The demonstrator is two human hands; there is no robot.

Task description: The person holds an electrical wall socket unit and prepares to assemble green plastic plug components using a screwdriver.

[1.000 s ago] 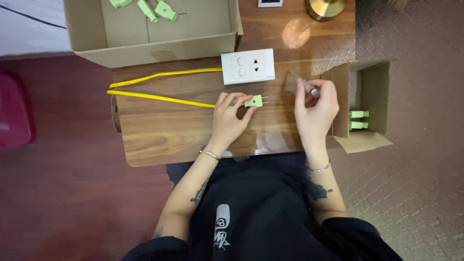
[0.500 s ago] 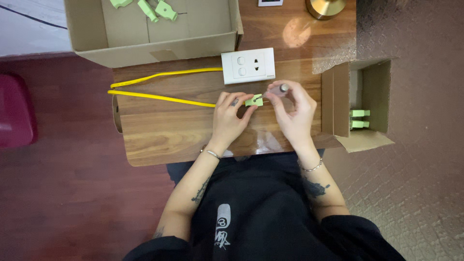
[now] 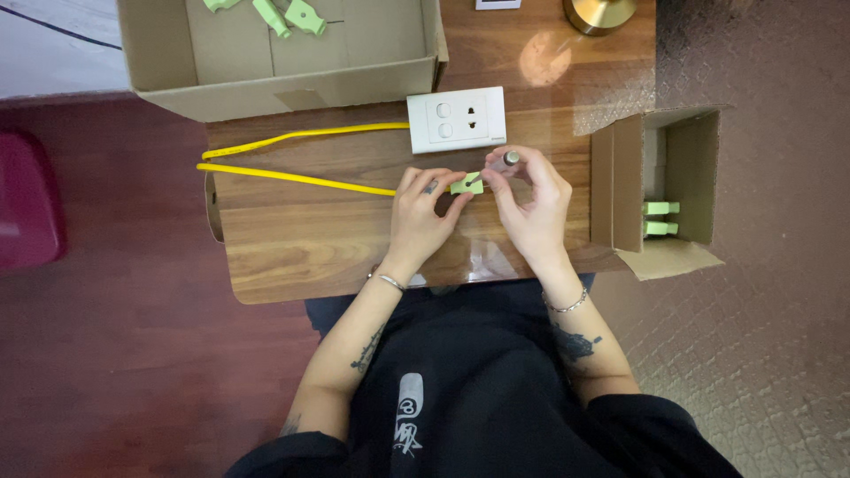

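On the small wooden table (image 3: 292, 248), my left hand (image 3: 423, 212) pinches a small light-green plastic connector (image 3: 466, 184) fitted to the end of a yellow cable (image 3: 292, 177). My right hand (image 3: 531, 204) grips a small screwdriver (image 3: 503, 163) with a clear handle, its tip resting on top of the connector. The cable loops away to the left across the tabletop and back towards a white wall socket plate (image 3: 456, 119) lying just behind my hands.
A large open cardboard box (image 3: 292, 84) with several green connectors stands at the back left. A smaller open box (image 3: 660, 190) holding green parts lies on its side at the right edge. A brass lamp base (image 3: 600, 12) is at the back. Red stool (image 3: 27, 199) at left.
My right hand has moved left from beside the small box and brought the screwdriver onto the green connector. My left hand has stayed on the connector.
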